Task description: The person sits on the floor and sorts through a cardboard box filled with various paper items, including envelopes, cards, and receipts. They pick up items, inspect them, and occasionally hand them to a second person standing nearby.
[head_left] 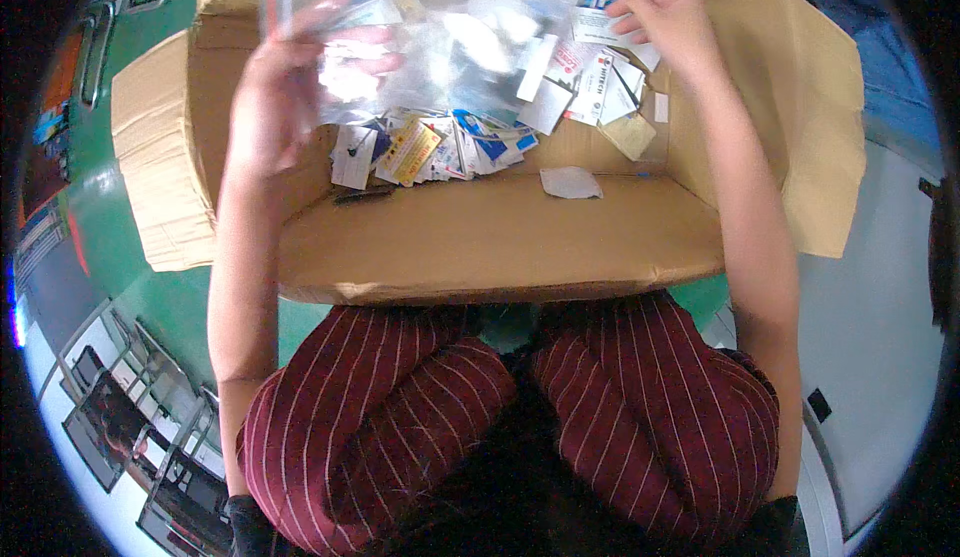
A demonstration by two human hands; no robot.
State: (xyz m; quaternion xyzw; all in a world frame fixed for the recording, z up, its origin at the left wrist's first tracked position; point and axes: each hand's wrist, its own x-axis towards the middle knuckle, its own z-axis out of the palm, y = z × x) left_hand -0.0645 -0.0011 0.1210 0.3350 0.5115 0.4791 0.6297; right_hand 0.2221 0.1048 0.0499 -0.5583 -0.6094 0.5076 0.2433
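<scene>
A clear plastic bag (430, 57), shiny with reflections, is stretched over the far part of an open cardboard box (500, 247). My left hand (285, 97) grips its left side, the fingers partly seen through the film. Near the bag's far right corner is my right hand (665, 22), its fingers loosely bent and apart; whether a fingertip touches the bag, I cannot tell. Under and beside the bag lie many printed cards, including a yellow card (409, 151) and a white card (545, 107). What the bag contains is blurred by glare.
A loose paper scrap (571, 183) and a yellowish square (630, 136) lie inside the box. Box flaps (165, 157) spread outward at both sides. My knees (370, 397) in striped trousers are against the near side. Metal-framed chairs or racks (150, 437) stand at the lower left on green floor.
</scene>
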